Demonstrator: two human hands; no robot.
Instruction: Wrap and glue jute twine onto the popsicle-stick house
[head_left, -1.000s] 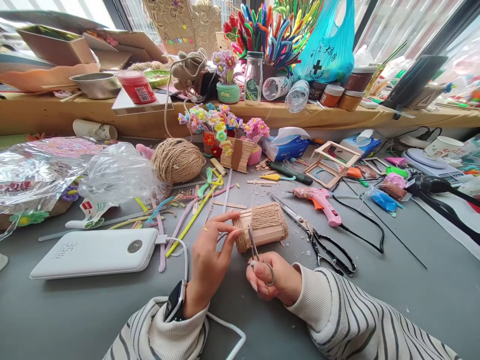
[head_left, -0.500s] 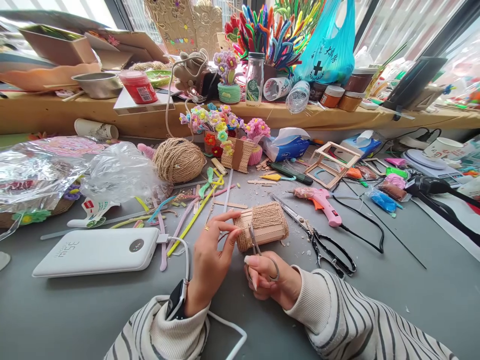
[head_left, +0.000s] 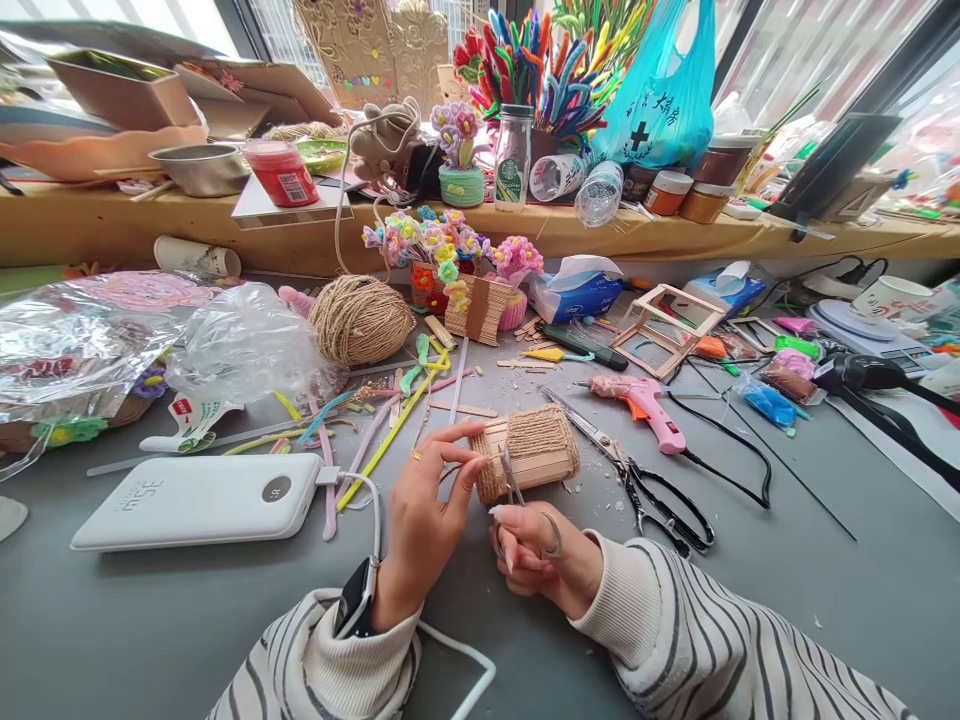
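Note:
A craft-stick cylinder (head_left: 546, 468) wrapped in bands of jute twine lies on its side in front of me. My left hand (head_left: 427, 510) is closed at its left end, with thumb and fingertips against the twine there. A thin strand seems to pass by these fingers, too fine to make out. Small metal scissors (head_left: 511, 478) are in my right hand (head_left: 536, 545), thumb and finger through the loops. Their blades point up at the left twine band, over the bare sticks. Whether they touch a strand, I cannot tell.
Large black-handled scissors (head_left: 660, 500) and a pink glue gun (head_left: 641, 405) lie to the right. At left are a white power bank (head_left: 202, 503), whose cable runs by my left wrist, and a ball of twine (head_left: 360, 320). Pipe cleaners (head_left: 394, 430) lie scattered beyond my left hand.

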